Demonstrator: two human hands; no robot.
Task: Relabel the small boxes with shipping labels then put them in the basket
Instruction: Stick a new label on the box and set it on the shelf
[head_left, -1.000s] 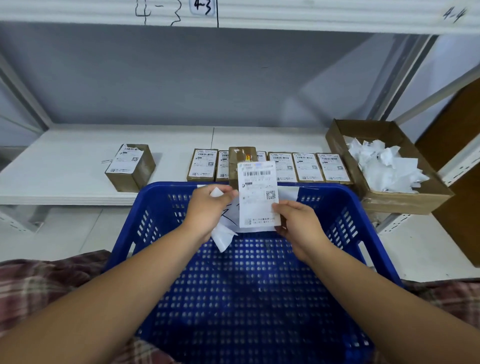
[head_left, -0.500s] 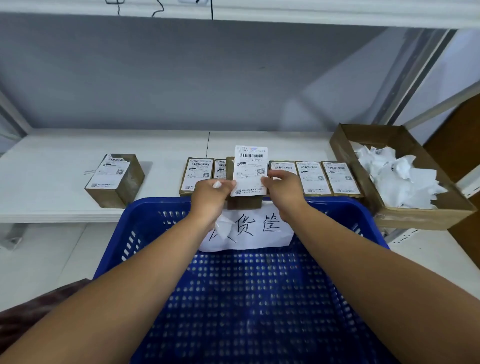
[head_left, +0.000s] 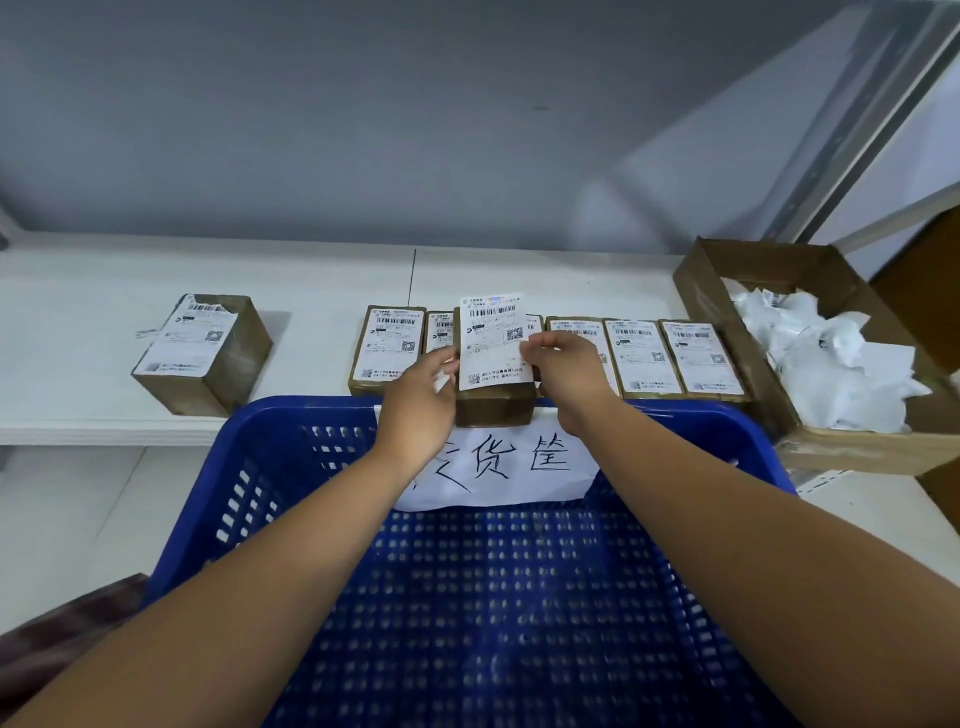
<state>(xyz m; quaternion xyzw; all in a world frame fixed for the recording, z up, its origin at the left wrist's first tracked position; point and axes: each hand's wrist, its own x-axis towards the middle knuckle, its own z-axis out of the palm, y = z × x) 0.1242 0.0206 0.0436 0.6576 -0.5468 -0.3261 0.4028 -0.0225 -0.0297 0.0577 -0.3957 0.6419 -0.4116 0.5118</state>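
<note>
Head view: both hands hold one shipping label (head_left: 494, 340) above a small brown box (head_left: 494, 402) at the shelf's front edge, just behind the basket's far rim. Label covers the box top; can't tell if it's stuck down.

Left hand (head_left: 420, 395): fingers pinched together on the label's lower-left edge. A scrap of white backing paper (head_left: 441, 382) pokes out between its fingers.
Right hand (head_left: 563, 371): thumb and fingers pinched on the label's right edge, roughly mid-height.

Row of labelled boxes (head_left: 644, 358) lies flat on the white shelf (head_left: 311, 291), on both sides of the held one, touching side by side. One separate labelled box (head_left: 205, 353) sits well apart to the left, its label partly lifted at the top.

Blue perforated basket (head_left: 291, 447) in front of the shelf, no boxes visible inside. White paper sign (head_left: 498, 467) hangs on its far wall; handwritten characters, "货筐" readable, the first one hidden by the left wrist.

Open cardboard tray (head_left: 727, 291) at right holds crumpled white paper (head_left: 831, 364).

Label print: barcode, QR code, small text, not legible.
</note>
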